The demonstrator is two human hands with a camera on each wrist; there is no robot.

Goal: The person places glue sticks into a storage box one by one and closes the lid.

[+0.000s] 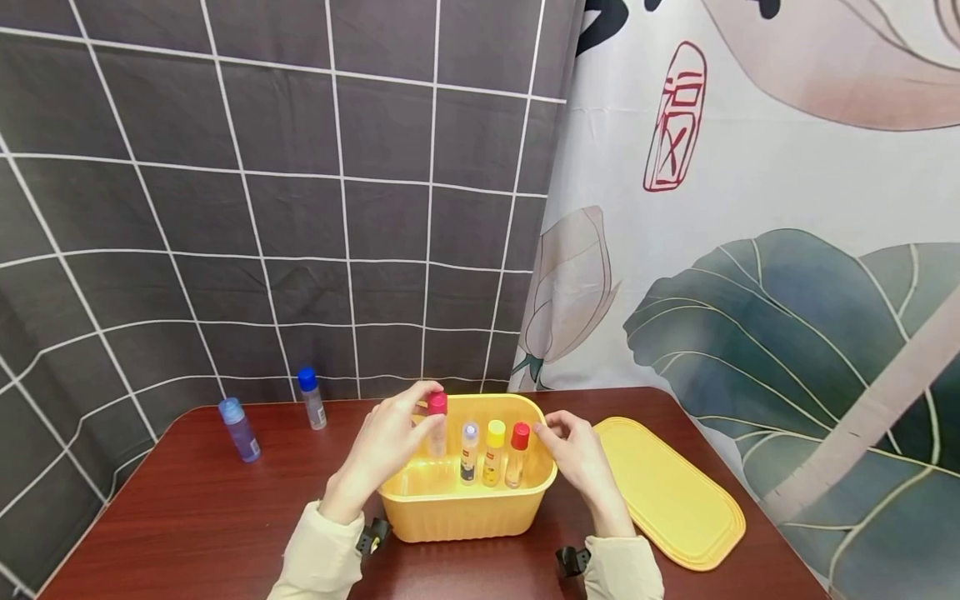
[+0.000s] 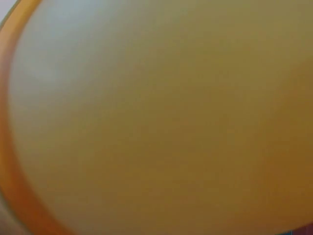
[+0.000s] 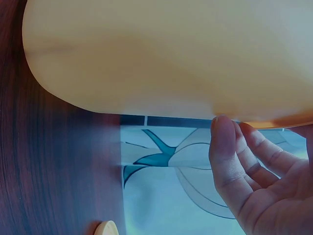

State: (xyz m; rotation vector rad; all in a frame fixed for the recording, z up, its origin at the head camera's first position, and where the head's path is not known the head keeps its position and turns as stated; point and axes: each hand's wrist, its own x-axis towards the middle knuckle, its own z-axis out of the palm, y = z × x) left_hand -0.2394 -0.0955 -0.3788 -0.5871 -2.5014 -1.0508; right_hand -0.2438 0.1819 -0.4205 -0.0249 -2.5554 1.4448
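Head view: the curled left hand (image 1: 384,440) pinches a red-capped bottle (image 1: 437,406), the curled right hand (image 1: 582,463) the yellow tub's rim (image 1: 467,497).

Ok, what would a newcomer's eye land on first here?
Probably the bright yellow bin in the middle of the reddish-brown table, with three bottles standing in its right part. Next would come the left hand pinching a red-capped bottle left of those three, and the right hand at the bin's right rim. Behind, at the right, large printed leaves stand out on the pale curtain.
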